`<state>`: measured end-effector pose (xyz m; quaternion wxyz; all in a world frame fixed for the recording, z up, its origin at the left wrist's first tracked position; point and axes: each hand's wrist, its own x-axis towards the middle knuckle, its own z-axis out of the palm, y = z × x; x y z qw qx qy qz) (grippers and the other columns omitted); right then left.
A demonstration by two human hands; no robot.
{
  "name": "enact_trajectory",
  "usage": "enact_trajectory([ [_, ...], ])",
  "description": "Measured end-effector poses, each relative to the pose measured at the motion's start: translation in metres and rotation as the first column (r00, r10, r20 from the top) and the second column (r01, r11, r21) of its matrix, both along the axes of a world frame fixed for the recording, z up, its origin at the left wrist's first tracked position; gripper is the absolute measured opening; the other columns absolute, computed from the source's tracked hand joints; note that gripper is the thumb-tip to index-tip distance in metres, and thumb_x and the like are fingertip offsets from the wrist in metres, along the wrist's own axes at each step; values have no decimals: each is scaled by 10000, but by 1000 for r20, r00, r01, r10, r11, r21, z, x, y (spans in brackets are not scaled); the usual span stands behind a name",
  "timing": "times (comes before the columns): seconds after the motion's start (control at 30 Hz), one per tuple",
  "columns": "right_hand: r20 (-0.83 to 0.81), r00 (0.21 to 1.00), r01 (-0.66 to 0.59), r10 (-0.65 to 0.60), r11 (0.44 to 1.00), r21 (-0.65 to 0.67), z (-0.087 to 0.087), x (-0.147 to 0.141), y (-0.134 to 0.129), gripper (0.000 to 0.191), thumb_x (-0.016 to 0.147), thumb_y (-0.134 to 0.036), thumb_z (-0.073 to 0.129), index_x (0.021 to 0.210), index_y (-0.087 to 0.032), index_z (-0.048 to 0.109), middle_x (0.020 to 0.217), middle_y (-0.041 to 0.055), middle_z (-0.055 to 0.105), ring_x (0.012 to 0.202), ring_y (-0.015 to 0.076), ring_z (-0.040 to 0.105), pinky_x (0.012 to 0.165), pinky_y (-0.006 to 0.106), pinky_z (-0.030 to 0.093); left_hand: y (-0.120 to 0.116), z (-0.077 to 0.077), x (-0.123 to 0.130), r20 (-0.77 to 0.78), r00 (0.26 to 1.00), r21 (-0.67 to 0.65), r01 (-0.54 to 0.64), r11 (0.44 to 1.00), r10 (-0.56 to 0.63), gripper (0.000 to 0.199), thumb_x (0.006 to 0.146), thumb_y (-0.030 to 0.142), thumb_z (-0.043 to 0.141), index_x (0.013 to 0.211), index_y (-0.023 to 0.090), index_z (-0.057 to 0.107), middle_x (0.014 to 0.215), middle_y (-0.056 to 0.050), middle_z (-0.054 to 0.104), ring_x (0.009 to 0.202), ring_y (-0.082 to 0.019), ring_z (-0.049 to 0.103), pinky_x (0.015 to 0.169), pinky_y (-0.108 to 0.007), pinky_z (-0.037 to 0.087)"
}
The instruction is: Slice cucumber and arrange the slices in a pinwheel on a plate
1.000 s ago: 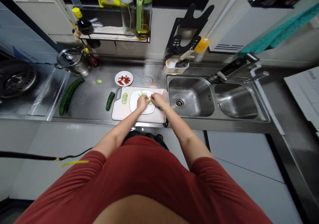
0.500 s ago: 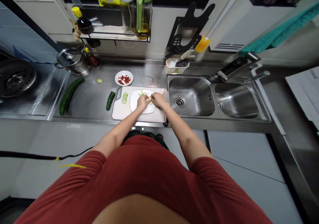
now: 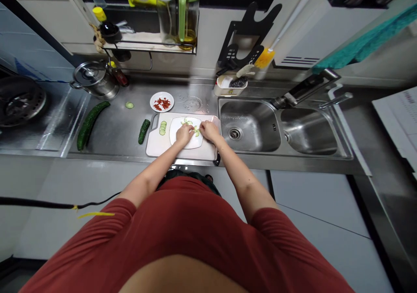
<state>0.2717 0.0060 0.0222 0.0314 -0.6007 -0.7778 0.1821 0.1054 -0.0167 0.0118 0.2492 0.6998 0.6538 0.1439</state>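
Both hands work over a white plate (image 3: 176,141) lying on a pale cutting board (image 3: 156,147). My left hand (image 3: 184,134) is closed in a pinch, a pale green cucumber slice partly hidden at its fingertips. Opposite it, my right hand (image 3: 209,131) has its fingers bent together at the edge of the cucumber slices (image 3: 196,132) on the plate's right side. More cucumber pieces (image 3: 186,121) lie along the plate's far edge. Left of the plate, a row of overlapping cucumber slices (image 3: 163,128) rests on the board. A cut cucumber (image 3: 143,131) lies beside the board.
A small dish of red pieces (image 3: 162,102) stands behind the board. A knife handle (image 3: 216,159) juts out at the board's near right corner. Further left are a whole cucumber (image 3: 92,124), a single slice (image 3: 129,105) and a lidded pot (image 3: 97,82). A double sink (image 3: 249,125) lies right.
My hands have drawn slightly apart, the left shifting a little left and toward me. More of the cucumber slices between them now shows.
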Motion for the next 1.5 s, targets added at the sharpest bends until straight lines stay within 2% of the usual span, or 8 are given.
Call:
enact_trajectory([
  [0.3, 27, 998, -49, 49, 999, -10, 6, -3, -7, 218, 911, -243, 494, 1033, -192, 667, 1050, 104, 619, 964, 219, 566, 756, 267, 399, -3, -4, -2, -48, 999, 13, 19, 1000, -18, 226, 874, 393, 574, 1003, 273, 717, 1051, -59, 599, 931, -201, 594, 755, -268, 417],
  [0.53, 56, 996, -71, 71, 997, -4, 3, -3, -7, 234, 930, -216, 460, 1036, -196, 667, 1048, 113, 612, 990, 232, 547, 765, 280, 398, -5, -1, 0, -38, 999, -9, -7, 1000, 6, 226, 873, 380, 575, 1014, 273, 715, 1048, -58, 604, 938, -201, 593, 772, -266, 419],
  [0.8, 66, 993, -97, 96, 995, 14, 1, -3, -4, 260, 933, -189, 430, 1020, -194, 675, 1024, 111, 612, 967, 227, 533, 732, 276, 380, -4, -8, 2, -47, 998, 32, -29, 999, 31, 197, 856, 374, 590, 954, 261, 719, 1023, -61, 614, 923, -215, 596, 747, -282, 419],
  [0.97, 69, 992, -109, 108, 994, 4, 2, -3, -3, 249, 939, -200, 435, 998, -187, 677, 1024, 110, 610, 974, 223, 522, 747, 273, 375, -4, -7, 3, -48, 998, 20, -40, 999, 41, 193, 860, 373, 584, 952, 260, 709, 1031, -59, 616, 936, -209, 590, 759, -276, 416],
  [1.13, 29, 996, -81, 80, 996, 43, 8, 0, -5, 277, 958, -235, 420, 1102, -184, 651, 1070, 121, 598, 1002, 235, 509, 812, 293, 378, -7, -4, 1, -12, 999, 31, -50, 998, 50, 208, 871, 354, 573, 1018, 262, 687, 1051, -57, 615, 937, -201, 577, 776, -275, 416],
  [1.33, 46, 997, -67, 66, 998, 13, 13, 2, -10, 290, 954, -256, 423, 1121, -185, 648, 1094, 122, 586, 1014, 244, 512, 822, 306, 393, -14, -2, -5, -86, 994, 91, 81, 992, -74, 294, 901, 206, 478, 1082, 280, 698, 1093, -66, 597, 1055, -221, 513, 804, -296, 430],
  [1.5, 80, 993, -86, 87, 996, -12, 10, 1, -13, 297, 948, -251, 416, 1114, -204, 658, 1097, 112, 580, 1036, 242, 511, 816, 307, 402, -18, -3, -4, -149, 976, 117, 178, 977, -160, 355, 912, 178, 433, 1127, 307, 685, 1131, -60, 572, 1060, -224, 482, 787, -306, 433],
])
